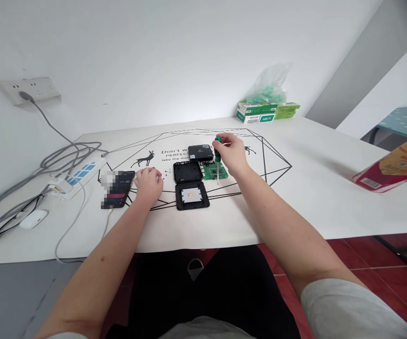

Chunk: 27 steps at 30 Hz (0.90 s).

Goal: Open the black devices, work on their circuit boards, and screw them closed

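My right hand (232,153) is closed round a green-handled screwdriver (218,157), held upright with its tip down by a green circuit board (213,171). Left of the board lie two black square case halves, one (187,171) behind the other (192,195), which has a pale square pad inside. A closed black box (200,152) sits behind them. My left hand (148,184) rests on the table with fingers curled, between a black phone (120,188) and the case halves. I cannot make out anything in it.
A white power strip (79,175) with grey cables lies at the left, below a wall socket (30,89). A white mouse (34,219) sits near the left edge. Green boxes and a bag (265,106) stand at the back. A red and yellow packet (395,167) lies at the right.
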Each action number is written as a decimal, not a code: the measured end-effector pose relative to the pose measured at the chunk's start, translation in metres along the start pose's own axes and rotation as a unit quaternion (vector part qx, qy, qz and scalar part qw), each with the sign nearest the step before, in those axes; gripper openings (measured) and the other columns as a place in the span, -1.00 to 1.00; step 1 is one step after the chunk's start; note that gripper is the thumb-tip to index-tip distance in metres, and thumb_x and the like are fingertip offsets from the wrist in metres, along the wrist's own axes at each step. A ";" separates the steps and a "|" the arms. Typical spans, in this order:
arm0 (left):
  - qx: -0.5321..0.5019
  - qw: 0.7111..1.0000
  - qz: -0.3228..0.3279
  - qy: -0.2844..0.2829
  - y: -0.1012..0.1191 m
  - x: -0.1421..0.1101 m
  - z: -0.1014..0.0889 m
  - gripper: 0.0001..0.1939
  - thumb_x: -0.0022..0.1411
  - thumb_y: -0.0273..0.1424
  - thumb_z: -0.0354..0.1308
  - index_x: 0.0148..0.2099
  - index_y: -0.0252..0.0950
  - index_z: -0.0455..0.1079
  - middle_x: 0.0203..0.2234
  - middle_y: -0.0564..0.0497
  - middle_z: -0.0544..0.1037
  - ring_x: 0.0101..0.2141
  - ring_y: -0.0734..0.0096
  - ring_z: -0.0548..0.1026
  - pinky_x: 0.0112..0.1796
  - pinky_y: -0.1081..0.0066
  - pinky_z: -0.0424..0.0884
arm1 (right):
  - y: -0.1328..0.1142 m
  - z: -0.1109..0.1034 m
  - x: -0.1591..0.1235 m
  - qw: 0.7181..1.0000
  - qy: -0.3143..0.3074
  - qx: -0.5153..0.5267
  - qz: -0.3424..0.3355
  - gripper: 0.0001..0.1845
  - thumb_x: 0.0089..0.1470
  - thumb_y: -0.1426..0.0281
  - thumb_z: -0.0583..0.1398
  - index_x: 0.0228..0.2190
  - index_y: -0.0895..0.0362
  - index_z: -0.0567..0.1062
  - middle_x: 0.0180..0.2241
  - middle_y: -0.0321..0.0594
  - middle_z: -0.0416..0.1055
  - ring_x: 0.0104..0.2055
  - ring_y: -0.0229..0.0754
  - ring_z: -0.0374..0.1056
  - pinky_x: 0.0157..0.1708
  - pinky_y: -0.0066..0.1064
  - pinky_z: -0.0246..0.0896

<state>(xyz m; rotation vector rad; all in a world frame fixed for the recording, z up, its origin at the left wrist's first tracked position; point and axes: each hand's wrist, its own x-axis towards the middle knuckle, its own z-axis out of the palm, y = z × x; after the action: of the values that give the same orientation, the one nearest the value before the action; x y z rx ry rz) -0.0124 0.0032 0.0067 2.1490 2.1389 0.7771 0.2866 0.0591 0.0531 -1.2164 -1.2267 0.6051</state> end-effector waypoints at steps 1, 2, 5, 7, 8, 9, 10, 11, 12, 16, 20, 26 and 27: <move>0.015 1.000 -0.004 -0.007 0.001 -0.001 -0.001 -0.85 0.37 -0.41 0.16 -0.11 -0.14 0.56 0.14 -0.22 0.57 0.29 -0.27 0.30 0.22 -0.27 0.35 | 0.002 -0.007 0.005 0.996 -0.020 -0.083 -0.013 -0.70 0.05 0.28 0.35 -0.15 0.08 0.62 -0.25 -0.18 0.54 -0.23 -0.08 0.43 -0.09 -0.12 0.44; 0.031 0.999 -0.009 -0.014 0.003 -0.001 -0.002 -0.86 0.37 -0.41 0.16 -0.16 -0.15 0.56 0.17 -0.20 0.56 0.30 -0.25 0.30 0.22 -0.23 0.35 | 0.005 -0.015 0.010 0.985 -0.041 -0.165 -0.010 -0.72 0.04 0.32 0.36 -0.16 0.10 0.63 -0.24 -0.14 0.57 -0.20 -0.03 0.46 -0.05 -0.11 0.44; 0.066 0.997 -0.013 -0.037 0.007 -0.003 -0.002 -0.83 0.39 -0.39 0.17 -0.20 -0.15 0.60 0.26 -0.14 0.54 0.34 -0.22 0.27 0.26 -0.19 0.35 | 0.014 -0.033 0.022 0.919 -0.120 -0.370 0.068 -0.79 0.13 0.41 0.32 -0.16 0.17 0.63 -0.20 0.01 0.63 -0.12 0.05 0.51 -0.09 -0.17 0.42; 0.072 0.996 0.001 -0.046 0.007 -0.003 -0.001 -0.81 0.40 -0.37 0.18 -0.17 -0.14 0.64 0.31 -0.12 0.51 0.37 -0.23 0.25 0.29 -0.21 0.33 | 0.021 -0.041 0.026 0.872 -0.166 -0.451 0.095 -0.82 0.19 0.46 0.29 -0.16 0.23 0.63 -0.16 0.13 0.64 -0.08 0.10 0.52 -0.09 -0.15 0.40; 0.072 0.996 0.008 -0.048 0.006 -0.003 -0.001 -0.80 0.40 -0.36 0.18 -0.14 -0.12 0.66 0.33 -0.11 0.50 0.38 -0.24 0.24 0.30 -0.23 0.32 | 0.024 -0.043 0.027 0.858 -0.180 -0.470 0.102 -0.83 0.19 0.50 0.29 -0.17 0.26 0.63 -0.15 0.18 0.63 -0.07 0.12 0.52 -0.08 -0.14 0.39; 0.071 0.996 0.013 -0.049 0.005 -0.003 0.000 -0.79 0.40 -0.35 0.18 -0.11 -0.11 0.67 0.34 -0.11 0.49 0.39 -0.25 0.23 0.30 -0.25 0.31 | 0.026 -0.043 0.027 0.851 -0.189 -0.479 0.104 -0.83 0.18 0.53 0.30 -0.17 0.28 0.63 -0.14 0.21 0.63 -0.06 0.14 0.52 -0.07 -0.12 0.39; 0.069 0.996 0.015 -0.050 0.005 -0.003 0.001 -0.78 0.40 -0.35 0.19 -0.08 -0.11 0.68 0.35 -0.11 0.48 0.40 -0.26 0.22 0.30 -0.27 0.30 | 0.026 -0.043 0.026 0.847 -0.194 -0.484 0.104 -0.82 0.18 0.54 0.31 -0.15 0.30 0.63 -0.11 0.25 0.62 -0.03 0.17 0.52 -0.05 -0.10 0.40; 0.066 0.997 0.015 -0.048 0.004 -0.003 0.002 -0.77 0.40 -0.35 0.19 -0.06 -0.11 0.68 0.36 -0.13 0.47 0.40 -0.26 0.22 0.31 -0.27 0.30 | 0.025 -0.042 0.024 0.844 -0.197 -0.489 0.099 -0.78 0.18 0.54 0.31 -0.11 0.31 0.63 -0.05 0.30 0.60 0.01 0.21 0.51 -0.02 -0.07 0.40; 0.060 0.997 0.016 -0.043 0.003 -0.003 0.002 -0.76 0.40 -0.34 0.18 -0.03 -0.13 0.68 0.36 -0.15 0.47 0.40 -0.27 0.22 0.31 -0.27 0.30 | 0.021 -0.039 0.020 0.842 -0.201 -0.492 0.088 -0.73 0.20 0.52 0.31 -0.05 0.33 0.62 0.02 0.35 0.57 0.08 0.26 0.50 0.02 -0.03 0.40; -0.009 0.993 0.101 -0.061 0.003 -0.006 0.000 -0.60 0.46 -0.19 0.17 0.23 -0.15 0.58 0.40 -0.16 0.43 0.46 -0.21 0.16 0.39 -0.22 0.22 | -0.004 -0.023 -0.002 0.850 -0.266 -0.455 -0.018 -0.62 0.27 0.37 0.32 0.10 0.17 0.60 0.23 0.15 0.49 0.25 0.17 0.40 0.23 -0.10 0.30; -0.049 0.955 0.228 -0.181 0.007 -0.010 -0.005 -0.29 0.35 0.10 0.32 0.41 -0.07 0.44 0.54 -0.10 0.26 0.55 -0.26 -0.02 0.47 -0.29 0.00 | -0.029 -0.004 -0.033 0.788 -0.537 -0.267 -0.138 -0.53 0.12 0.23 0.45 0.04 0.10 0.63 0.05 -0.10 0.60 0.03 0.00 0.50 0.01 -0.27 0.39; -0.047 0.947 0.233 -0.218 0.009 -0.009 -0.008 -0.21 0.28 0.14 0.37 0.41 -0.13 0.44 0.53 -0.18 0.28 0.56 -0.31 -0.01 0.49 -0.34 -0.14 | -0.035 0.015 -0.059 0.739 -0.585 -0.268 -0.199 -0.57 -0.01 0.36 0.44 -0.06 0.16 0.62 -0.21 -0.19 0.52 -0.28 -0.13 0.39 -0.27 -0.32 0.24; -0.051 0.946 0.233 -0.219 0.009 -0.009 -0.008 -0.23 0.29 0.11 0.37 0.41 -0.12 0.44 0.52 -0.17 0.29 0.56 -0.31 0.00 0.49 -0.34 -0.12 | -0.035 0.016 -0.060 0.743 -0.579 -0.267 -0.201 -0.57 -0.02 0.37 0.43 -0.07 0.17 0.62 -0.22 -0.20 0.50 -0.29 -0.14 0.38 -0.28 -0.32 0.23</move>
<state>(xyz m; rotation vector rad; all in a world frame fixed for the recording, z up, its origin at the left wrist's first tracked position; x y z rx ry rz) -0.0067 -0.0084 0.0141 2.5032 1.3716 0.3502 0.2452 0.0015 0.0610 -0.8974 -2.8008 0.7155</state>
